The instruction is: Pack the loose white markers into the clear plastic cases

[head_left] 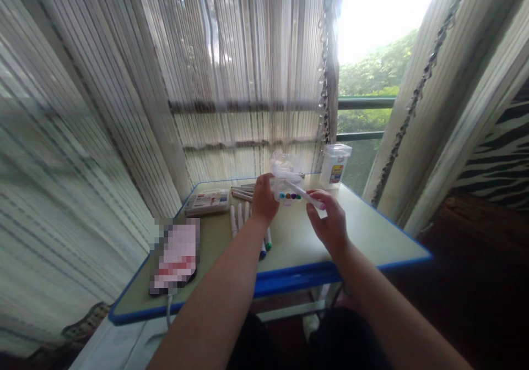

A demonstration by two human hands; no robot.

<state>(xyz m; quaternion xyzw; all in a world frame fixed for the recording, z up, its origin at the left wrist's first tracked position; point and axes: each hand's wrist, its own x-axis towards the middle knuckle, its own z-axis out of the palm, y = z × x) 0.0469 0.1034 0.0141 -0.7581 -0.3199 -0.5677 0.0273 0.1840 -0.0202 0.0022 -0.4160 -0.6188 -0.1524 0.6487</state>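
My left hand point(265, 198) grips a clear plastic box point(287, 166), tilted so that its opening faces me. Inside it several markers show coloured ends point(290, 196) in blue, brown, purple and green. Between the fingers of my right hand point(329, 218) is a white marker with a pink end point(308, 196), its far tip at the mouth of the box. Several more white markers point(239, 216) lie side by side on the table left of the box, partly hidden behind my left hand and forearm; a blue and a green end stick out.
The table point(372, 232) has a blue edge. A clear lidded container point(335, 166) stands at the back right. A flat case point(206, 202) and some pencils point(242, 192) lie at the back left. Nearer is a blurred-out device point(176, 254) with a cable. Curtains point(248, 56) hang behind.
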